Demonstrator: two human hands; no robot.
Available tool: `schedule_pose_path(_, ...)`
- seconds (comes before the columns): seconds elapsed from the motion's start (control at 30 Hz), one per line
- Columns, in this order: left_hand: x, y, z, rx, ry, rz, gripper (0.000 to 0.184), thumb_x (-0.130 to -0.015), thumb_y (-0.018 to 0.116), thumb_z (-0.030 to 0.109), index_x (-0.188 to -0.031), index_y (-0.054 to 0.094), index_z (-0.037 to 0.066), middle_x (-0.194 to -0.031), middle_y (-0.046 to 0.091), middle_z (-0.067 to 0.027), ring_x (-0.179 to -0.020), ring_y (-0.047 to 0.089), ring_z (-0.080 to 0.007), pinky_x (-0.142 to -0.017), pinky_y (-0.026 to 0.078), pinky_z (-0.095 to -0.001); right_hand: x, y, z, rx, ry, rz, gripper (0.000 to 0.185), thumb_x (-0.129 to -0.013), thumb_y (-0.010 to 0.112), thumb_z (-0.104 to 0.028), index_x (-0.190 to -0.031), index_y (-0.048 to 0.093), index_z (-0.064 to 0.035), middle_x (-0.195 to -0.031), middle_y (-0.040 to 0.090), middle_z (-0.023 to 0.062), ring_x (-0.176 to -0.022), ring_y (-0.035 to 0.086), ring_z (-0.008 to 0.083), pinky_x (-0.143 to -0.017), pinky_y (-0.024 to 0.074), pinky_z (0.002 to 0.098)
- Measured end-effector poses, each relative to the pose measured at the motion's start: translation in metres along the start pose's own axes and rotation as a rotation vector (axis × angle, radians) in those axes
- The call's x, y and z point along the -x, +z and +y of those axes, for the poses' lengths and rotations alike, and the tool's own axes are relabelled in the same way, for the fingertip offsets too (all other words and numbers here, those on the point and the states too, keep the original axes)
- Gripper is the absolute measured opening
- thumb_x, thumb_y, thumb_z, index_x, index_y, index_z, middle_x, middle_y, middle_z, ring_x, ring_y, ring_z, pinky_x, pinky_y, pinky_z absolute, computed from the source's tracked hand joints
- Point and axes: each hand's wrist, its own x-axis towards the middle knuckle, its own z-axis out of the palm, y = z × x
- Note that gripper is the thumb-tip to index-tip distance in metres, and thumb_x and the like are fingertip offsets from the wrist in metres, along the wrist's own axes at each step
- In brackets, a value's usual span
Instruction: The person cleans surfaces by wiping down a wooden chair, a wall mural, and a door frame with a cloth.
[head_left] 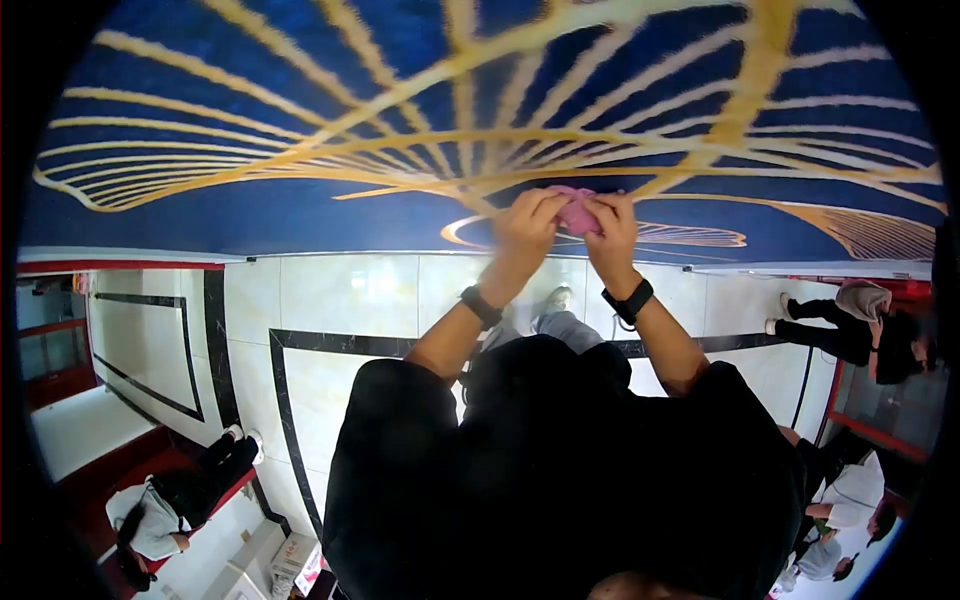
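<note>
Both of my hands are brought close together at the lower edge of a blue surface with gold fan-like lines (345, 215). Between them is a crumpled pink cloth (577, 213). My left hand (526, 232) pinches its left side with bent fingers. The fingers of my right hand (612, 228) are closed on its right side. Parts of the cloth are hidden behind the fingers. Whether it touches the blue surface I cannot tell. A black band (482, 307) circles my left wrist, and a black watch-like band (628, 302) is on the right one.
Pale floor tiles with black border strips (345, 343) lie below the blue surface. One person (160, 510) is at the lower left, another (865, 325) at the right, and more people (850, 495) at the lower right. Boxes (295, 560) stand at the bottom left.
</note>
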Motion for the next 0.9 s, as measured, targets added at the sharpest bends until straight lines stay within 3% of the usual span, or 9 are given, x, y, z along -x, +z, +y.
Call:
schedule_pose_path(0.1,0.007,-0.025,-0.01,-0.044,-0.123,0.027,0.04,-0.065,0.068,-0.005,-0.102,0.07,0.009,-0.102,0.068,-0.0054,-0.087,0.066,-0.0267,-0.073,0.054,-0.037,-0.02,0.011,-0.03,-0.016,-0.079,-0.048,0.048,-0.06,0.065,0.006,-0.106,0.07,-0.0061,-0.102,0.064,0.0093,-0.093,0.06,0.0296,-0.084,0.0506,0.0396)
schedule_pose_path(0.13,0.001,-0.036,-0.009,-0.025,-0.134,0.024,0.041,-0.067,0.06,-0.01,-0.103,0.07,0.006,-0.101,0.067,-0.0103,-0.088,0.066,-0.0275,-0.069,0.055,-0.033,-0.029,0.011,-0.039,-0.022,-0.096,-0.058,0.049,-0.059,0.065,0.005,-0.107,0.07,-0.0064,-0.103,0.064,0.0088,-0.092,0.06,0.0292,-0.082,0.0509,0.0386)
schedule_pose_path(0.27,-0.05,-0.067,0.015,0.035,-0.021,0.204,0.046,-0.064,0.059,-0.013,-0.106,0.07,0.004,-0.107,0.066,-0.0144,-0.092,0.066,-0.0269,-0.07,0.054,-0.0311,-0.087,-0.015,-0.078,-0.038,-0.201,0.083,0.048,-0.058,0.065,0.005,-0.104,0.072,-0.0059,-0.103,0.065,0.0101,-0.092,0.06,0.0299,-0.08,0.0505,0.0377)
schedule_pose_path(0.37,-0.091,-0.073,0.05,0.132,0.034,0.2,0.046,-0.062,0.065,-0.01,-0.104,0.07,0.007,-0.1,0.067,-0.0096,-0.09,0.065,-0.0283,-0.075,0.054,-0.0355,-0.108,-0.046,-0.081,0.002,-0.225,0.213,0.048,-0.056,0.063,0.009,-0.102,0.071,-0.0029,-0.105,0.066,0.0132,-0.096,0.061,0.0324,-0.086,0.0491,0.0391)
schedule_pose_path(0.57,-0.093,-0.026,0.067,0.164,0.133,0.141,0.037,-0.064,0.067,-0.005,-0.098,0.07,0.008,-0.097,0.068,-0.0054,-0.08,0.065,-0.0248,-0.066,0.053,-0.0331,-0.075,-0.053,-0.033,0.076,-0.159,0.404,0.043,-0.064,0.07,0.007,-0.106,0.07,-0.0025,-0.105,0.064,0.0146,-0.096,0.061,0.034,-0.089,0.0463,0.0435)
schedule_pose_path(0.77,-0.041,-0.008,0.033,0.127,0.023,0.052,0.044,-0.063,0.065,-0.008,-0.102,0.071,0.009,-0.101,0.068,-0.0069,-0.087,0.066,-0.0264,-0.072,0.055,-0.0344,-0.021,-0.009,-0.018,0.018,0.021,0.3,0.04,-0.062,0.069,0.007,-0.101,0.067,-0.0006,-0.102,0.059,0.0147,-0.095,0.058,0.0338,-0.085,0.0473,0.04)
schedule_pose_path(0.9,-0.023,-0.029,0.011,0.079,-0.086,0.048,0.043,-0.065,0.063,-0.01,-0.104,0.07,0.007,-0.102,0.068,-0.0091,-0.089,0.067,-0.0274,-0.072,0.055,-0.0344,-0.032,0.003,-0.037,-0.006,-0.067,0.148,0.046,-0.057,0.066,0.007,-0.103,0.07,-0.0027,-0.101,0.062,0.0127,-0.091,0.059,0.0328,-0.083,0.0484,0.0412)
